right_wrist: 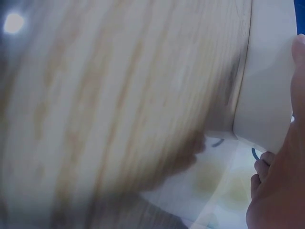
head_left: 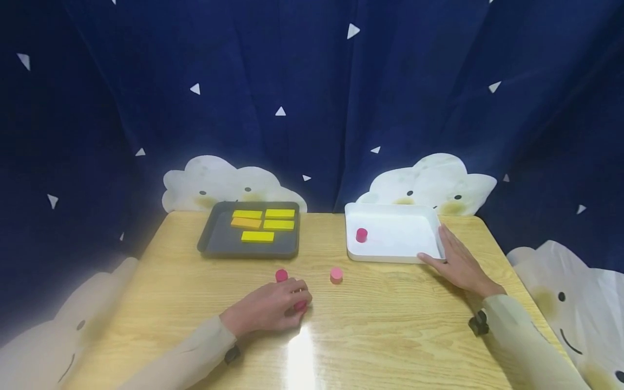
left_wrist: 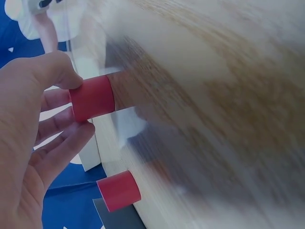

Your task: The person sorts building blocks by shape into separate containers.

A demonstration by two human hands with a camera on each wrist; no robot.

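Note:
My left hand [head_left: 271, 306] pinches a red cylinder block [left_wrist: 93, 98] between thumb and fingers, low over the table. A second red cylinder [left_wrist: 119, 191] stands just beyond that hand, apart from it. To the right of these is a pink cylinder [head_left: 336, 275] on the wood. With thumb and fingers spread, my right hand [head_left: 460, 264] rests at the near right corner of a white tray [head_left: 390, 259]. Its thumb lies on the front rim and its fingers run along the right side. Inside that tray, toward the left, sits one red cylinder [head_left: 361, 235].
A dark grey tray [head_left: 248, 253] at the back left holds several yellow blocks [head_left: 257, 236] and an orange block [head_left: 246, 222]. The wooden table [head_left: 390, 325] reaches back to a dark blue curtain [head_left: 312, 97] with white triangles and clouds.

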